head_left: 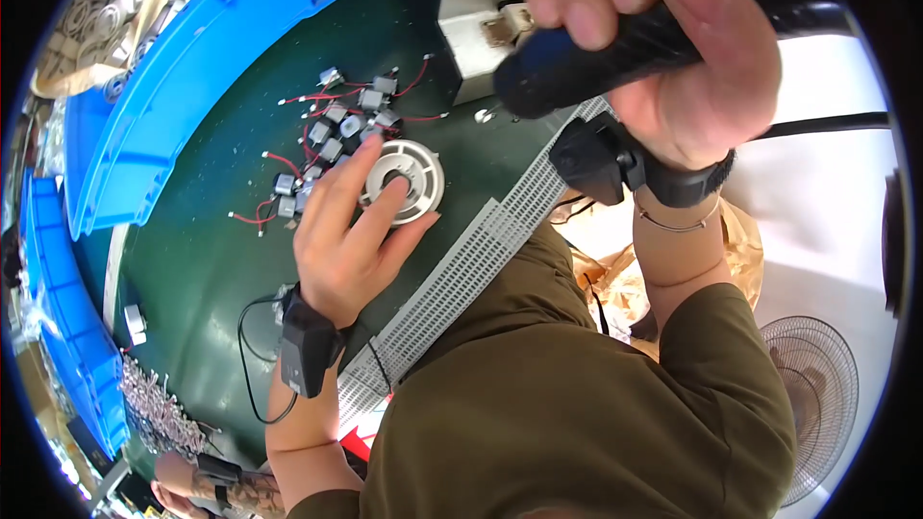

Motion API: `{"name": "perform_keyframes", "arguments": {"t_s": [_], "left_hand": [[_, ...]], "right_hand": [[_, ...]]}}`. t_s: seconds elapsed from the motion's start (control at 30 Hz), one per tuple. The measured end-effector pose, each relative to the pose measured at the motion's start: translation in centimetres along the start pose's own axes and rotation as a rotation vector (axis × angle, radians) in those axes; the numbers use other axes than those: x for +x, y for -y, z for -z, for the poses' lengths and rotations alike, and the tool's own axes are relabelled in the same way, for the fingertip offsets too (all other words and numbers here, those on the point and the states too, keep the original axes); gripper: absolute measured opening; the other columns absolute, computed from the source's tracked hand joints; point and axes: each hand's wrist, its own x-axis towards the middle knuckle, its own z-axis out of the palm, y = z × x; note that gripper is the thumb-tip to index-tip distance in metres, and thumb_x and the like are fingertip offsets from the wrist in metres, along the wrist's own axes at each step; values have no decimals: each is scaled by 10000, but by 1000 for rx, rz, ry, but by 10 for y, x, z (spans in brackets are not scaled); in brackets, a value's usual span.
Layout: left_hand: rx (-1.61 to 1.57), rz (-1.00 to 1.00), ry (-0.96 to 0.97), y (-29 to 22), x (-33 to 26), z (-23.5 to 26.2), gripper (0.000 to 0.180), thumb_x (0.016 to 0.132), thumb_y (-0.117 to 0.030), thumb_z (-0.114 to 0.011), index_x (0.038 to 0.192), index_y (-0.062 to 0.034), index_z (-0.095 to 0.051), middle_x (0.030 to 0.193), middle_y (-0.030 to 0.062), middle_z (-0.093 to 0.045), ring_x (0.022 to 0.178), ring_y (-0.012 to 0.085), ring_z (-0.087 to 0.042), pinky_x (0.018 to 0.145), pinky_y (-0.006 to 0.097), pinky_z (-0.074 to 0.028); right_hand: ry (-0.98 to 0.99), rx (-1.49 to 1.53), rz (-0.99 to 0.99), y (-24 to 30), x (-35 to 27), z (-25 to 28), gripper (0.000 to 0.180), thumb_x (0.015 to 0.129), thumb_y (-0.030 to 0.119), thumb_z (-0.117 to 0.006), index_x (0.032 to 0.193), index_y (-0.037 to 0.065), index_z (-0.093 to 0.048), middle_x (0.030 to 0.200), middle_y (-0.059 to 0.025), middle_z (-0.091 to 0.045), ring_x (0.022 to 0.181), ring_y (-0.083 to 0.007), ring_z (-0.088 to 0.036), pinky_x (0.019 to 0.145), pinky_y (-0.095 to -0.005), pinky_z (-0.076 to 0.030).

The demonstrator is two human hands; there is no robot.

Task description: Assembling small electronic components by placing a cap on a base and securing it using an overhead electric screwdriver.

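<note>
Pressing down on the round white plastic disc [404, 180] on the green surface [212, 259], the left hand [346, 231] lies flat, grip wide; the disc looks light, stiff, best held by its rim; beside it, the right hand [673, 67] grips a black-and-blue power screwdriver [577, 62]

A round disc [404, 181] lay on the table [212, 259], small motors [332, 130] just behind it, bins [192, 67] left.

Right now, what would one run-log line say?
left hand: pressing white round part | right hand: gripping black tool | small motors: beside part
</note>
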Motion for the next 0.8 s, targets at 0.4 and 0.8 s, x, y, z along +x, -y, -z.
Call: {"name": "perform_keyframes", "arguments": {"t_s": [0.4, 0.8], "left_hand": [[-26, -11, -53, -4, 0, -4, 341, 612, -129, -814, 885, -18, -643, 1182, 185, -579, 923, 297, -610, 719, 346, -529], [-42, 18, -53, -4, -1, -5, 338, 615, -134, -812, 883, -21, -641, 1183, 179, -578, 918, 298, -611, 709, 344, -531]], "right_hand": [[21, -63, -237, -16, -3, -47, 416, 720, -105, -639, 1108, -84, -492, 740, -25, -575, 606, -74, -530, 572, -205, -423], [285, -668, -190, -20, -2, -43, 122, 702, -86, -630, 758, 8, -576, 825, -53, -567, 686, -75, -527, 615, -222, -422]]}}
